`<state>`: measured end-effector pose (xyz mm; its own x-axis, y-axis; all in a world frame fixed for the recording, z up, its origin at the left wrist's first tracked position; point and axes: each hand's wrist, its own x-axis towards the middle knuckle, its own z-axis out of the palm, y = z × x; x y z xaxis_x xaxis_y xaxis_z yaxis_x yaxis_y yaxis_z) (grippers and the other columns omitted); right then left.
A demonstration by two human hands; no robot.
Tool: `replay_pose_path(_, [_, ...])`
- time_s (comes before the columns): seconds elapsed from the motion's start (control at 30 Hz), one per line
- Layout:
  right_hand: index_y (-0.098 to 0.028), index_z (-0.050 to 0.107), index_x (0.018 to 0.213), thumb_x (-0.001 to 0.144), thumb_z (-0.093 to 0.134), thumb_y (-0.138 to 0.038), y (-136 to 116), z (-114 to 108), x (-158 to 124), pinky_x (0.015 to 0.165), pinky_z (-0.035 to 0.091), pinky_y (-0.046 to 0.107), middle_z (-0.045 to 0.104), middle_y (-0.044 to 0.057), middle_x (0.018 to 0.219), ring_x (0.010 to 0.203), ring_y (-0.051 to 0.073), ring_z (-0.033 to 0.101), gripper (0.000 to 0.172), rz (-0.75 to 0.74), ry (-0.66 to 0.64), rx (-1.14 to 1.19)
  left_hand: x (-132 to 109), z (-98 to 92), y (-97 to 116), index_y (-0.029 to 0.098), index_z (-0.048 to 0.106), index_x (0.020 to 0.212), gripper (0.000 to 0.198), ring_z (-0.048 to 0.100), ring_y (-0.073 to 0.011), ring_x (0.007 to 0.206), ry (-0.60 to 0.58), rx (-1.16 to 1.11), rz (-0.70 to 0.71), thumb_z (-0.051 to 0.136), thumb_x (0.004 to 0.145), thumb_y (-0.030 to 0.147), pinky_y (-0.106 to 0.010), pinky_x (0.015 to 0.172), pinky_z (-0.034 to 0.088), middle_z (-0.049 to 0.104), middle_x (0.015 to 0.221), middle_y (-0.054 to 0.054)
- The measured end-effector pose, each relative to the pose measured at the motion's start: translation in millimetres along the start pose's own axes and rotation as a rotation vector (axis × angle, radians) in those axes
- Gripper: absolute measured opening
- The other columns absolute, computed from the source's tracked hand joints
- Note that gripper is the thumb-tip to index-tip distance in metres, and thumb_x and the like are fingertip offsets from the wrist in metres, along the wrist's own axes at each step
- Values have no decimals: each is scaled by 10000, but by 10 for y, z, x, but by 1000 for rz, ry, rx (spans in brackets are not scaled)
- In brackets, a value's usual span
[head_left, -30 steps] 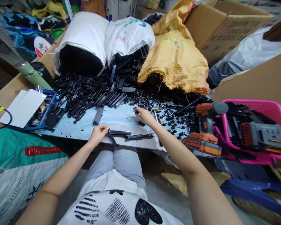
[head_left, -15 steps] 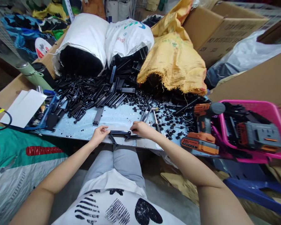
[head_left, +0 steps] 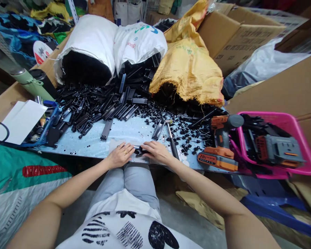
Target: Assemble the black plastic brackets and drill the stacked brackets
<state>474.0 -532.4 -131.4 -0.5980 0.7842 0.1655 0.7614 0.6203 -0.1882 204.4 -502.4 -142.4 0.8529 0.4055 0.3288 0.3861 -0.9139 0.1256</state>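
At the table's front edge, a long black plastic part (head_left: 138, 148) lies across under both hands, mostly covered by them. My left hand (head_left: 121, 154), a ring on one finger, is closed over its left end with fingers bent on top. My right hand (head_left: 156, 152) grips the other end the same way. Just beyond my right hand lie a few dark slotted strips (head_left: 159, 130) and a small hammer (head_left: 173, 140) with a black handle. A comb-ended black piece (head_left: 106, 130) rests flat farther to the left.
Loose black parts (head_left: 88, 103) are heaped before two white sacks (head_left: 88, 45) and a yellow sack (head_left: 188, 69). Small pins with black heads (head_left: 194, 133) are scattered at right. A cordless drill (head_left: 220, 145) stands beside a pink basket (head_left: 305, 138). At left sits a blue tray (head_left: 45, 133).
My hands have moved closer together and now lie over the black part, covering most of it. Before, fingertips pinched its two ends, with an arm sticking out below. The view has shifted slightly.
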Motion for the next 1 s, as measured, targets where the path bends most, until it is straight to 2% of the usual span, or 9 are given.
replay_pose_path(0.1, [-116, 647, 916, 836, 436, -670, 89, 51, -73, 658, 369, 291, 635, 129, 836, 763, 214, 565, 598, 128, -12, -162, 214, 45, -23, 59, 493, 1250, 514, 555, -283, 1082, -147, 44, -107, 449, 910, 442, -404, 894, 425, 561, 1215, -218])
replay_pose_path(0.2, [-133, 570, 624, 874, 330, -676, 83, -85, -115, 546, 263, 259, 535, 70, 591, 568, 146, 488, 645, 145, 42, -153, 369, -67, -12, 63, 628, 929, 523, 611, -255, 807, -178, 39, -229, 375, 913, 521, -349, 700, 457, 647, 842, -169])
replay_pose_path(0.3, [-152, 513, 605, 925, 266, -616, -91, -497, -129, 515, 229, 267, 475, 31, 554, 509, 117, 424, 615, -67, 126, 76, 380, -404, 121, 129, 582, 669, 605, 570, -187, 611, -22, -127, -185, 238, 934, 550, -282, 570, 413, 593, 622, -95])
replay_pose_path(0.43, [-176, 495, 658, 943, 278, -574, -567, -966, -73, 494, 266, 266, 429, -3, 524, 485, 113, 410, 535, -346, 205, 629, 332, -932, 538, 163, 526, 653, 609, 498, -128, 516, 236, -671, 2, 127, 961, 505, -242, 525, 379, 522, 540, -33])
replay_pose_path(0.53, [-200, 500, 750, 948, 274, -558, -984, -803, 62, 498, 330, 258, 456, -4, 568, 503, 121, 443, 467, -306, 432, 924, 380, -1056, 866, 166, 521, 680, 595, 481, -115, 499, 429, -943, -26, 116, 964, 497, -238, 524, 394, 505, 540, -24])
replay_pose_path(0.63, [-251, 490, 959, 915, 152, -614, -1164, -347, 296, 675, 466, 340, 538, 49, 839, 749, 179, 558, 498, 37, 886, 959, 462, -876, 981, 154, 591, 858, 604, 585, -150, 651, 658, -912, -53, 119, 956, 518, -267, 621, 467, 605, 687, -70])
replay_pose_path(0.7, [-291, 456, 1082, 904, 92, -605, -989, -117, 520, 825, 462, 426, 519, 70, 1056, 977, 221, 547, 513, 239, 1039, 881, 514, -649, 854, 129, 584, 1069, 651, 627, -200, 836, 732, -712, -37, 89, 948, 535, -311, 718, 492, 655, 857, -125])
replay_pose_path(0.8, [-242, 486, 1111, 903, 186, -599, -278, -58, 959, 924, 412, 455, 522, 96, 1140, 1099, 256, 497, 510, 204, 794, 649, 634, -247, 374, 88, 524, 1235, 756, 623, -253, 908, 648, -241, -82, 107, 905, 626, -345, 739, 482, 656, 978, -174])
replay_pose_path(1.0, [-101, 489, 1200, 882, 428, -216, 1177, -297, 1935, 949, 308, 406, 469, 180, 1292, 1178, 290, 381, 344, 326, 193, -92, 1187, 328, -585, 22, 538, 1228, 734, 593, -324, 928, -9, 83, -400, 362, 862, 633, -414, 799, 437, 631, 985, -221])
